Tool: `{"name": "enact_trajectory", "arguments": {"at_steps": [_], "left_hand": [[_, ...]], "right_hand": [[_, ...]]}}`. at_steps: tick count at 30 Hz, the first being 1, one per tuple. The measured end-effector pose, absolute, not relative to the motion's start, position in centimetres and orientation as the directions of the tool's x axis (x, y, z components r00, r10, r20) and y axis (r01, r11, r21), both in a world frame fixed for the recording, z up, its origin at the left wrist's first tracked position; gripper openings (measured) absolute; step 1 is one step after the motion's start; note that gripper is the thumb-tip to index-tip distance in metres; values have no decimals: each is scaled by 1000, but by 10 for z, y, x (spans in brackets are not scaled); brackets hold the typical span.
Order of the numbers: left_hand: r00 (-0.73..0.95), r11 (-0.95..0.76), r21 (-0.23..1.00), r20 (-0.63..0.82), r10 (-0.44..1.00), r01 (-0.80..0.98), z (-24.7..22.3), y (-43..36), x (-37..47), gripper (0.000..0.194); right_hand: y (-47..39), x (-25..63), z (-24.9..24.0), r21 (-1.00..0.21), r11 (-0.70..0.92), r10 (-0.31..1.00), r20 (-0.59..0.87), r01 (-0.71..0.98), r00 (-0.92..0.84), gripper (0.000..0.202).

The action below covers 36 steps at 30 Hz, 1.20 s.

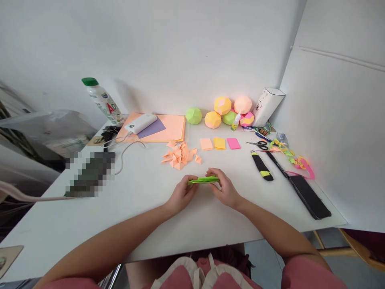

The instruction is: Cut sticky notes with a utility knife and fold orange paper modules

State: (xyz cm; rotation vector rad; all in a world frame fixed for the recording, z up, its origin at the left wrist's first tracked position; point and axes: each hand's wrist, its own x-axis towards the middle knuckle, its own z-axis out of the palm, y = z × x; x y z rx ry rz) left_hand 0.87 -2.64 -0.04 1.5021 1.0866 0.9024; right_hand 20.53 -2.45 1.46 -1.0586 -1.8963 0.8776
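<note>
The fingers of the left hand and right hand are curled in close, pinching opposite ends of a thin green paper stack. It's held nearly level over the near middle of the table, its edge turned towards the person. I'd judge the step in hand to be squaring or sorting these sheets; whether any has been creased, I can't tell from where I stand. The next move seems to call for one hand keeping the sheets together while the other frees a single edge.

Just beyond lies a loose heap of folded peach pieces, and to its right the peach pad, yellow pad and pink pad in a row. Further back, faceted paper balls sit by the wall, with scissors off to the right.
</note>
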Motion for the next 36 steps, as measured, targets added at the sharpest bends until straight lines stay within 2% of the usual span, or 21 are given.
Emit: {"name": "enact_trajectory", "arguments": {"at_steps": [4, 8, 12, 16, 22, 27, 30, 33, 36], "left_hand": [[399, -207, 962, 122, 909, 176, 2, -26, 10, 35], [348, -228, 950, 145, 926, 212, 2, -26, 10, 41], [365, -189, 944, 82, 928, 269, 4, -25, 8, 32], [427, -367, 900, 244, 871, 235, 3, -25, 8, 34], [512, -531, 820, 368, 776, 216, -9, -25, 8, 46], [447, -564, 787, 423, 788, 250, -9, -26, 7, 42], [456, -611, 743, 459, 763, 274, -9, -26, 9, 43], [499, -625, 717, 438, 748, 308, -10, -24, 10, 46], [502, -590, 753, 405, 764, 291, -10, -23, 9, 42]], "right_hand": [[-26, 198, 8, -902, 331, 897, 211, 276, -387, 42], [-24, 196, 6, -895, 359, 885, 235, 265, -403, 42], [-21, 197, 4, -824, 471, 847, 325, 313, -421, 42], [-20, 197, 1, -716, 625, 754, 450, 311, -479, 44], [-22, 196, -5, -686, 621, 760, 409, 379, -505, 49], [-23, 198, -5, -652, 682, 712, 487, 332, -507, 45], [-24, 197, -3, -623, 702, 691, 480, 345, -540, 45], [-22, 196, -1, -596, 704, 688, 440, 385, -577, 45], [-20, 195, 1, -550, 738, 664, 486, 392, -568, 42]]}}
